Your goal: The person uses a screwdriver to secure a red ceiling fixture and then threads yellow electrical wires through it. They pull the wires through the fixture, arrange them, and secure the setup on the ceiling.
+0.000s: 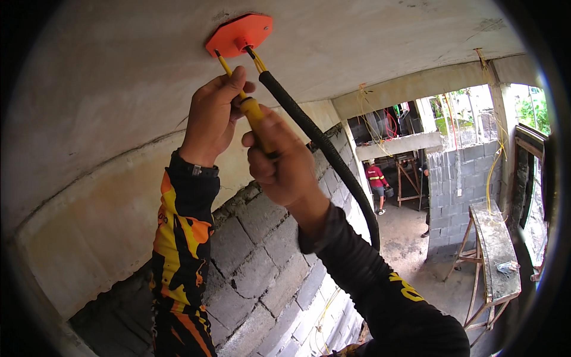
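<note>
An orange octagonal cover plate (241, 33) lies flat against the concrete ceiling, with a short collar at its middle. My right hand (284, 156) is wrapped round the yellow handle of a screwdriver (254, 114). Further up, my left hand (213, 116) pinches the tool's yellow-sleeved shaft between thumb and fingers. The dark tip meets the plate at its near left corner, where any screw is too small to make out. From the collar come yellow wires (257, 60), which run into a black corrugated conduit (315, 134) hanging down behind my right arm.
Below stands a grey block wall (256, 279). A wooden trestle (496, 253) with a plank top is at the lower right. Loose yellow wires (496, 154) dangle near a column. A person in a red shirt (376, 177) stands far off by a doorway.
</note>
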Action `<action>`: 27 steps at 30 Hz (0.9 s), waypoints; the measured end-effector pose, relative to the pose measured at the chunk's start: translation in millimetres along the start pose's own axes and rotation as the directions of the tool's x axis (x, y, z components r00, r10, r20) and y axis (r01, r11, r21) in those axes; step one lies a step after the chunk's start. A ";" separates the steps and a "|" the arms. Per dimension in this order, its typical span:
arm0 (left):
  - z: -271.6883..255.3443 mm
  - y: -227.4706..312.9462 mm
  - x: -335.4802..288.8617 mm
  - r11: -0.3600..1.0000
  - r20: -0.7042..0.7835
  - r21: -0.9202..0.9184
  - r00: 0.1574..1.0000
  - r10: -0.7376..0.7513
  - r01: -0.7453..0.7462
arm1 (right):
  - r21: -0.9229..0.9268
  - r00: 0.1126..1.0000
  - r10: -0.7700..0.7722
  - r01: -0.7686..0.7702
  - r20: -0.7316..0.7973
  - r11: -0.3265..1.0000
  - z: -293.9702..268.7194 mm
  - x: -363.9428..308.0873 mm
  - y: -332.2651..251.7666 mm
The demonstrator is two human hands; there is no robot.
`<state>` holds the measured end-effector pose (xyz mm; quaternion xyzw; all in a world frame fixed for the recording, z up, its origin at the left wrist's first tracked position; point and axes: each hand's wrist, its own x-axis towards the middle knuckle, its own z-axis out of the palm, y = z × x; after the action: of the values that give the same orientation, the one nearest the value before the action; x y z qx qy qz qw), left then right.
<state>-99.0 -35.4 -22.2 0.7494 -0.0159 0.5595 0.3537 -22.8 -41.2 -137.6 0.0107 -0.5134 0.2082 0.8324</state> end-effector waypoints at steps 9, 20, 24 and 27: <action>-3.6 1.1 3.7 0.987 -0.044 0.155 0.999 -0.028 0.034 | -0.615 0.859 -0.499 0.455 0.114 0.644 -8.0 8.4 10.3; -11.1 4.8 0.1 0.991 -0.080 0.128 0.997 -0.021 0.031 | -0.740 0.807 -0.574 0.470 0.138 0.482 -0.6 1.4 3.3; -12.7 9.2 -0.1 0.995 -0.020 0.078 0.998 -0.057 0.058 | -0.532 0.921 -0.385 0.356 0.060 0.768 1.8 2.1 0.5; -12.2 9.7 -0.2 1.000 0.080 -0.008 0.996 -0.024 0.024 | -0.189 0.999 -0.033 0.032 -0.002 0.982 -2.9 5.4 -6.0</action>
<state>-113.2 -36.1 -15.9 0.7697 -0.0236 0.5246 0.3629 -16.1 -44.2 -133.2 -0.0603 -0.5286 0.1450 0.8342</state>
